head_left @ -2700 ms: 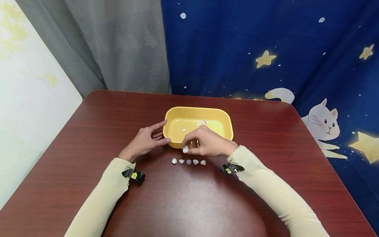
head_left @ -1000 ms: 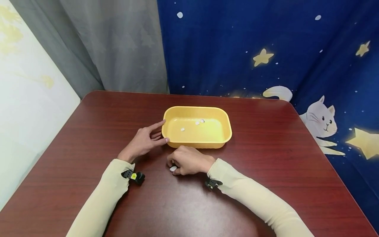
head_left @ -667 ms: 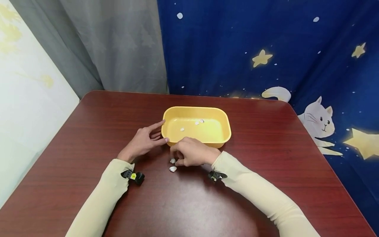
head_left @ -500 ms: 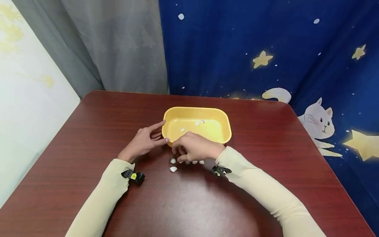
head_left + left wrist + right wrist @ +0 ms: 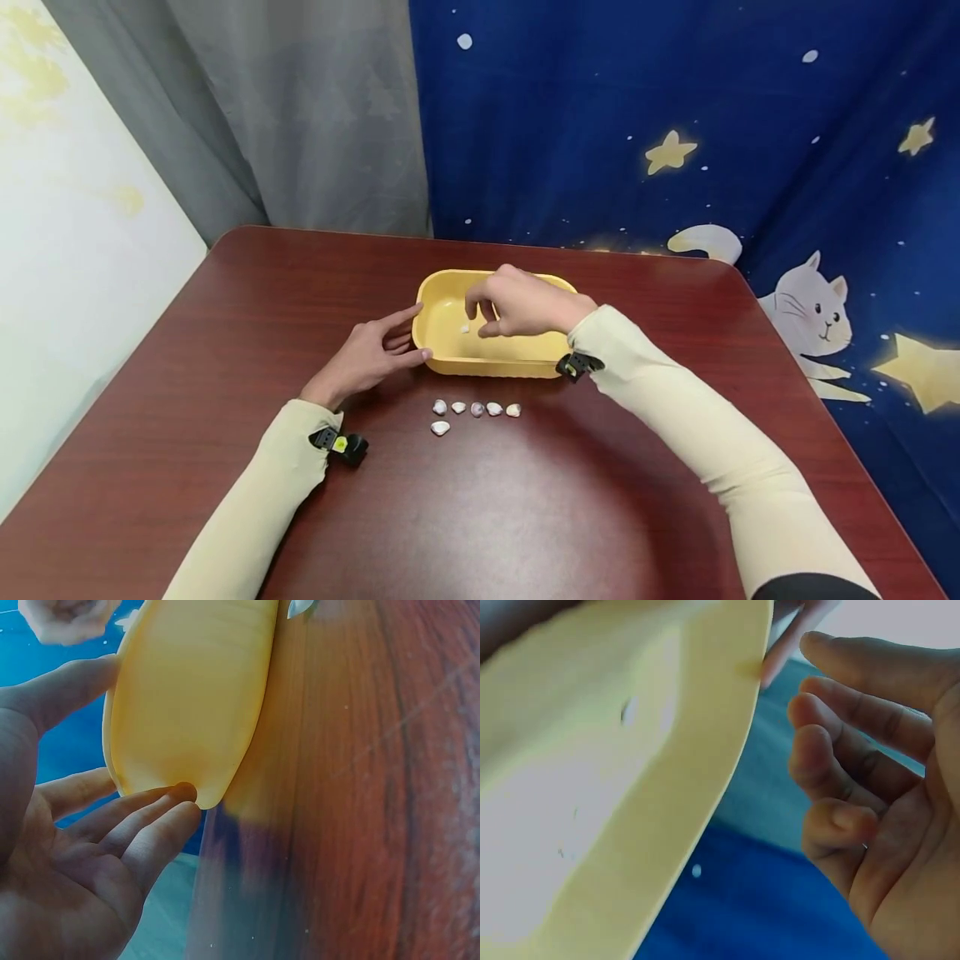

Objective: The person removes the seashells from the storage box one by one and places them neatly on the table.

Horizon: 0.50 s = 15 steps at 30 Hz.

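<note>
A yellow plastic basin (image 5: 495,367) stands on the table. My left hand (image 5: 365,357) rests against its left end, thumb and fingers extended along the wall; in the left wrist view its fingertips (image 5: 185,793) touch the outside. Over the basin hovers my right hand (image 5: 525,302), its fingers loosely bent and apart, holding nothing in the right wrist view. A small white shell (image 5: 465,329) lies inside, below those fingertips; the right hand hides the basin's middle. In front, several small shells (image 5: 477,409) form a row, and one whitish shell (image 5: 440,427) sits below the row's left end.
The dark red wooden table (image 5: 480,517) extends around the basin on all sides. Behind it hang a grey curtain (image 5: 315,117) and a blue star-patterned curtain (image 5: 555,125). A pale wall (image 5: 82,250) borders the left side.
My right hand set a white shell down below the row's left end, let go, and moved up and away over the basin. The left hand has stayed at the basin's end.
</note>
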Tool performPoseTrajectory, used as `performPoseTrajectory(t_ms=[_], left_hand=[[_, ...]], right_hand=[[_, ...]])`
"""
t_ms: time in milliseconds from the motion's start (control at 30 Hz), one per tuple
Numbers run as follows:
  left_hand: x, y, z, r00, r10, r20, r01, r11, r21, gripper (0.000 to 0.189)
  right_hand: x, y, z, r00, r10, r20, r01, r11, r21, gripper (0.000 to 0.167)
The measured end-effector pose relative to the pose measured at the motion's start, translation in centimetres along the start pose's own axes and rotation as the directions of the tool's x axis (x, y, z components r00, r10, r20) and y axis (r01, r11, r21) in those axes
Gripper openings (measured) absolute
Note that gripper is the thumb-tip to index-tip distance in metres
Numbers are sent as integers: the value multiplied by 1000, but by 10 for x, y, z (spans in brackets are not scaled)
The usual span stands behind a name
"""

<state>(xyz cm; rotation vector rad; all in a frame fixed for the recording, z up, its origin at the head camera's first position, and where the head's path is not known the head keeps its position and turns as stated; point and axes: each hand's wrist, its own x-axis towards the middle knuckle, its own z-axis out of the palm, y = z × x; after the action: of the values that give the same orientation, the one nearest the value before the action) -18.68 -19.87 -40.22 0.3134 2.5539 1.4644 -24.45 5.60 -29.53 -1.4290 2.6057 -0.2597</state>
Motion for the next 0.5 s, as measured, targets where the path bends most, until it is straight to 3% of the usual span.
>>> performPoseTrajectory(t_ms=[200,500], left_hand=[[-1,-1,-1,1000,18,-9,-17,1000,20,83],[-4,2,0,1000,1,-5,-1,1000,12,84]], right_hand=[[23,15,0,998,48,50,-44,996,-78,15],[57,36,30,985,60,161,-45,994,-95,14]])
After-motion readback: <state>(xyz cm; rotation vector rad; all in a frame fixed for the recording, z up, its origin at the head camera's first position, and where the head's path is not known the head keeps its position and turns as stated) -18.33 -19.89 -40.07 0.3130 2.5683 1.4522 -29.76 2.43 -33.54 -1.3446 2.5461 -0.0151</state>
